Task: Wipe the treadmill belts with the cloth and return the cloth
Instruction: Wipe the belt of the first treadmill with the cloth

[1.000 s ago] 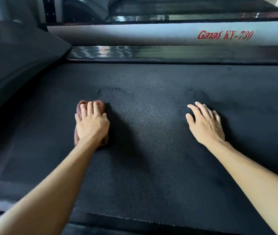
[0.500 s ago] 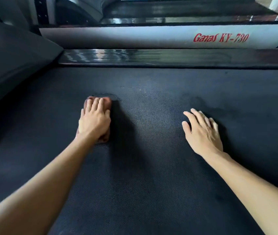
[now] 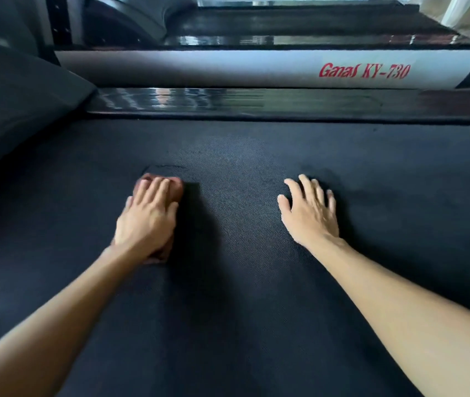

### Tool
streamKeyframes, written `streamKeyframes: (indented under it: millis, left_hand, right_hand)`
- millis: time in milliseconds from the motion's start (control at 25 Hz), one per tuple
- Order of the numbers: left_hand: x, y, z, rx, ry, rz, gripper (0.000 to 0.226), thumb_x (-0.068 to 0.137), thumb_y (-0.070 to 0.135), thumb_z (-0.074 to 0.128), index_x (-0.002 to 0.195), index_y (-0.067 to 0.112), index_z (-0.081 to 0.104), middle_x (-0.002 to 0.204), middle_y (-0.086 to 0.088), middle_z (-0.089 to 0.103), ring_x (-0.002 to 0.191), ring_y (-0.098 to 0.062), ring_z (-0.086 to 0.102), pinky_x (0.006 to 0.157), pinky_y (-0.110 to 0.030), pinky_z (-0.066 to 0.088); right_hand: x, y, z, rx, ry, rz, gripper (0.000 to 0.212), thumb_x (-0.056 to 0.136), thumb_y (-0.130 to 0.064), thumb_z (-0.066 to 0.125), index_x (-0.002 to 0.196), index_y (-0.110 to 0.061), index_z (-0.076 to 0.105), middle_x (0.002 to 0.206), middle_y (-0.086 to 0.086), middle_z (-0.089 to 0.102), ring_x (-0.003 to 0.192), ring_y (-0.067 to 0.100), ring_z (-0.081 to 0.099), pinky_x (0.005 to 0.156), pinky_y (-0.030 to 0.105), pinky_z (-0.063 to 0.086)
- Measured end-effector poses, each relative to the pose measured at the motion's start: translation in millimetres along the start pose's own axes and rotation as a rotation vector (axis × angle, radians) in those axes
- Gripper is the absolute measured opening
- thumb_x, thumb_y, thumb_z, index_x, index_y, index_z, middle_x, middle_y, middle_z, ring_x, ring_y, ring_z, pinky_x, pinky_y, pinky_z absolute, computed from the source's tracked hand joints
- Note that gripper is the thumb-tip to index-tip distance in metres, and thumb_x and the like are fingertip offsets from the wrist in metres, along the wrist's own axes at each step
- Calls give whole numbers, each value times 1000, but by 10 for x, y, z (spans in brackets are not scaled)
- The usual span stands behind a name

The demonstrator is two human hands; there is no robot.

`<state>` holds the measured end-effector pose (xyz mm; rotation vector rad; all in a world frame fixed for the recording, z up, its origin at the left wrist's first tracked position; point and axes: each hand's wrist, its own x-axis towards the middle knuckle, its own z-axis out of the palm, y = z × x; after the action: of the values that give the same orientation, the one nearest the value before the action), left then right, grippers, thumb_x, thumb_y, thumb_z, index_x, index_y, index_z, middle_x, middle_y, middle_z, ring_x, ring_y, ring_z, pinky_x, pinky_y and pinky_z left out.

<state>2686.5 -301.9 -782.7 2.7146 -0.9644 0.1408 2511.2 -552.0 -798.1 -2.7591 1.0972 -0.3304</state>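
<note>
Looking down on black woven treadmill belt [image 3: 242, 282]. Left of centre on belt: small reddish-brown folded cloth [image 3: 177, 188], lying flat, far edge and near corner showing. Pressed under left hand [image 3: 147, 216], palm down, fingers straight and close together, laid over the cloth rather than curled round it. To the right, well apart from cloth: right hand [image 3: 311, 213], flat on bare belt, fingers straight and slightly spread, holding nothing. Beyond belt: glossy dark side rail [image 3: 256, 100]. Behind it: pale grey frame panel [image 3: 199, 67], lettered in red "Ganas KY-730". At far left: dark rounded motor cover [image 3: 13, 110].
</note>
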Motion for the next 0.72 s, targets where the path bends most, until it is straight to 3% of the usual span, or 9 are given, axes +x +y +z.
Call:
streamKeyframes:
  millis: [80,160,280,360,480,640,720]
  left_hand:
    - [450,-354,9,19,-14,-177,53,95,39,35,145,21,32,155,3,28,145,-20,15,116,-50,22]
    - [898,-308,104,37,7,-223,49,94,38,33,139,19,37,150,-1,34,142,-23,20,113,-50,25]
    - [1177,292,281,52,-6,-27,53,90,43,27,135,19,41,145,-3,41,139,-27,25,112,-48,27]
    - [926,730,357,61,-45,155,56,94,43,31,146,22,33,155,3,30,145,-23,17,116,-46,21]
    - [517,575,240,12,-61,272,56,99,42,37,151,26,24,159,11,19,148,-15,7,118,-44,16]
    - [1061,-385,112,54,-36,-75,53,96,41,34,146,24,31,155,6,27,146,-19,15,114,-54,23]
    - [1446,-319,189,62,-18,-153,53,93,41,31,142,20,35,152,2,32,143,-23,19,114,-53,23]
  right_hand:
    - [-18,-15,102,-28,46,-6,48,98,-47,36,142,-29,40,156,2,31,144,26,25,116,51,14]
    - [-7,-2,125,-39,72,-3,47,98,-47,37,141,-28,42,154,3,33,142,27,27,114,52,16]
    - [24,-7,112,-50,71,-5,46,98,-48,37,140,-30,41,154,2,32,142,26,27,114,52,16]
    - [7,2,136,-57,79,3,46,97,-48,37,140,-30,41,154,1,32,143,26,27,113,51,17]
    - [2,9,137,-54,113,-3,46,97,-49,36,137,-29,45,152,2,38,140,27,33,111,53,22]
    - [-6,-29,136,-87,102,-10,53,94,-50,28,139,-28,46,151,4,40,139,29,35,110,55,24]
    - [14,-24,136,-105,73,-8,53,97,-49,25,144,-31,40,155,2,34,143,28,29,113,54,20]
